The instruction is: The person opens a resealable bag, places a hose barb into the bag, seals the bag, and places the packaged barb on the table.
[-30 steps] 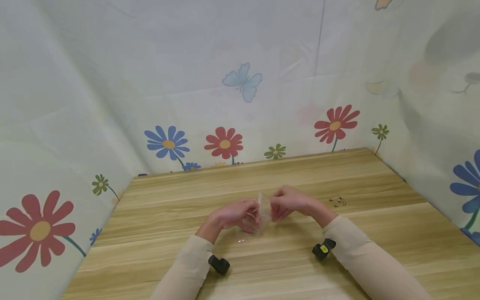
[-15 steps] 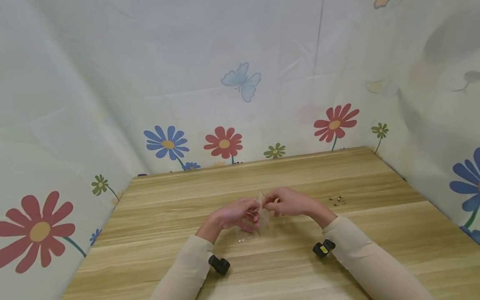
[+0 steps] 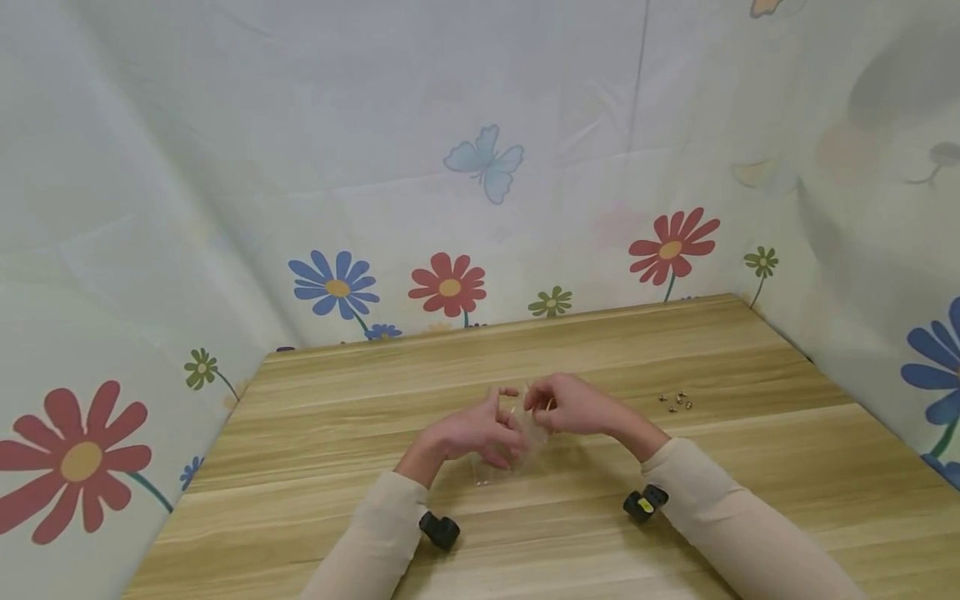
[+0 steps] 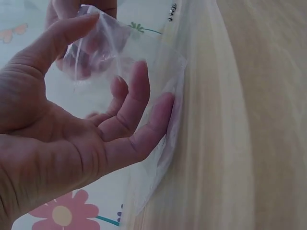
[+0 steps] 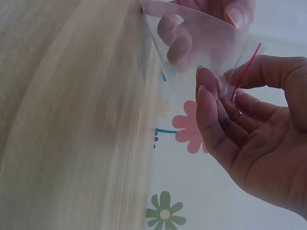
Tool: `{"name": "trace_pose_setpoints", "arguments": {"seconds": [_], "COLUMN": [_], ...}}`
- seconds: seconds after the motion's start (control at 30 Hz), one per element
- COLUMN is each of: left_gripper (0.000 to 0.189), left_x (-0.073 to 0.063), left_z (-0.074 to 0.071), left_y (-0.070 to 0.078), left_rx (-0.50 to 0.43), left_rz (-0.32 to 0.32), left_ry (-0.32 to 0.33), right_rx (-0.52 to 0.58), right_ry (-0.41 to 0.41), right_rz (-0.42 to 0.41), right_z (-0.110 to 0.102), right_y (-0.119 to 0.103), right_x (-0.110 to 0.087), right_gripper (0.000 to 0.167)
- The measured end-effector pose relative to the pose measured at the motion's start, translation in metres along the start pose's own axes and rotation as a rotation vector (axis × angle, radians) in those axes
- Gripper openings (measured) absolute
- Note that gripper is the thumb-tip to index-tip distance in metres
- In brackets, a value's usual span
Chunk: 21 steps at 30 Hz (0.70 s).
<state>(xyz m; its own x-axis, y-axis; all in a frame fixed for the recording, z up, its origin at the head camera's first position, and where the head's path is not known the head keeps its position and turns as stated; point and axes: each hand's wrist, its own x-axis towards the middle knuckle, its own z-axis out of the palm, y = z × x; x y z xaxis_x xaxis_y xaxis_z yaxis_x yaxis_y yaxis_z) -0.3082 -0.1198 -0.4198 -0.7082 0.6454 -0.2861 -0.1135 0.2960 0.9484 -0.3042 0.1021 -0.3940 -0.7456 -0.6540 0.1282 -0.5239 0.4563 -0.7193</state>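
A clear plastic zip bag stands between the two hands over the table. My right hand pinches it near the top, and in the right wrist view the thumb and fingers meet at the red zip line. My left hand is beside the bag with its fingers spread. In the left wrist view, the left thumb reaches the top of the bag, while the lower fingertips lie against its side. The bag's lower part reaches down to the tabletop under the left hand.
Several small metal pieces, which look like screws, lie on the wooden table to the right of my right hand. A curtain with flower and butterfly prints surrounds the table's back and sides.
My right hand has shifted slightly left along the bag's top and pinches it there. My left hand has let go of its pinch and spread its fingers. The small metal pieces have stayed put.
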Motion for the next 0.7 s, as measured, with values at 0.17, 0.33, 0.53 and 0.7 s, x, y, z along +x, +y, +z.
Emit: {"name": "trace_pose_setpoints", "arguments": {"seconds": [0.17, 0.33, 0.53, 0.7], "left_gripper": [0.113, 0.103, 0.085, 0.083], "left_x": [0.000, -0.001, -0.003, -0.003], "left_z": [0.004, 0.008, 0.013, 0.014], "left_y": [0.002, 0.003, 0.006, 0.007], "left_rx": [0.068, 0.130, 0.189, 0.203], "left_rz": [0.008, 0.013, 0.023, 0.014], "left_ry": [0.011, 0.005, 0.018, 0.041], "right_rx": [0.015, -0.019, -0.090, -0.088], "right_ry": [-0.004, 0.026, 0.051, 0.040], "right_rz": [0.007, -0.015, -0.046, -0.059], "right_z": [0.002, 0.005, 0.007, 0.007], "right_y": [-0.002, -0.002, -0.002, -0.002], "right_x": [0.000, 0.000, 0.002, 0.002], "right_gripper": [0.022, 0.017, 0.021, 0.031]}}
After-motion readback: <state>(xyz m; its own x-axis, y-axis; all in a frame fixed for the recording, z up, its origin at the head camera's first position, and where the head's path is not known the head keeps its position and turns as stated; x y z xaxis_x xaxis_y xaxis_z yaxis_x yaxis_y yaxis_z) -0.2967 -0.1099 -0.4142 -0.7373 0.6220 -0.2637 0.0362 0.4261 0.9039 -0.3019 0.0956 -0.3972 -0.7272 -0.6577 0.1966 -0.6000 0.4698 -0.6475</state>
